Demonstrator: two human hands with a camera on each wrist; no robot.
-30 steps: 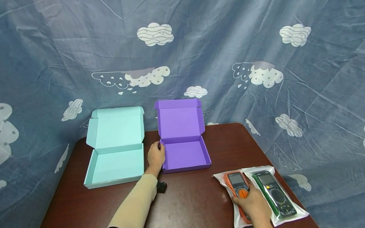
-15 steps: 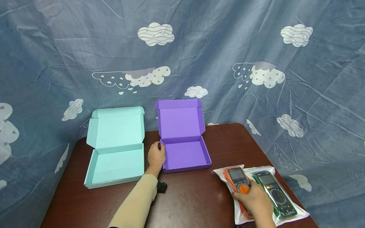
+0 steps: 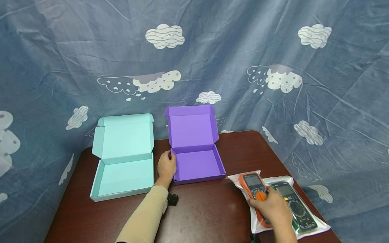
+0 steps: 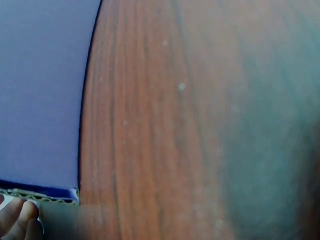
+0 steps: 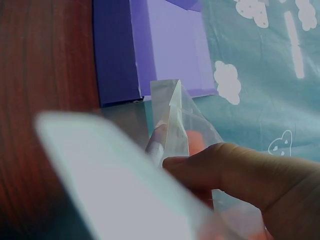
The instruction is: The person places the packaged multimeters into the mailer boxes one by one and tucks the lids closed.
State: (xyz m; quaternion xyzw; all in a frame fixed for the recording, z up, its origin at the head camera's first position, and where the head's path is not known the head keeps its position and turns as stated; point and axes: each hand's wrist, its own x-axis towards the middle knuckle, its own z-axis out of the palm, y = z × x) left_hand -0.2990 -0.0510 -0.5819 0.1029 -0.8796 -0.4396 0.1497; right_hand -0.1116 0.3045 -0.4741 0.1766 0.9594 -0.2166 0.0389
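An open purple cardboard box (image 3: 199,165) stands mid-table with its lid raised at the back. My left hand (image 3: 166,167) grips its left wall. In the left wrist view, fingertips (image 4: 22,217) show at the wall's corrugated edge. At the right, my right hand (image 3: 275,207) holds an orange multimeter (image 3: 253,182) in a clear plastic bag, thumb on its near left side. The right wrist view shows the thumb pressing the bag (image 5: 172,120), with the purple box beyond. A green multimeter (image 3: 296,206), also bagged, lies beside it, partly covered by my right hand.
An open mint-green cardboard box (image 3: 126,175) stands left of the purple one, lid up. The brown wooden table (image 3: 200,209) has a rounded back right corner. A blue cloth (image 3: 231,40) with white clouds hangs behind and at both sides.
My right hand has lifted and shifted the bagged orange multimeter slightly away from me, overlapping more of the green one's bag. My left hand and both boxes stay put.
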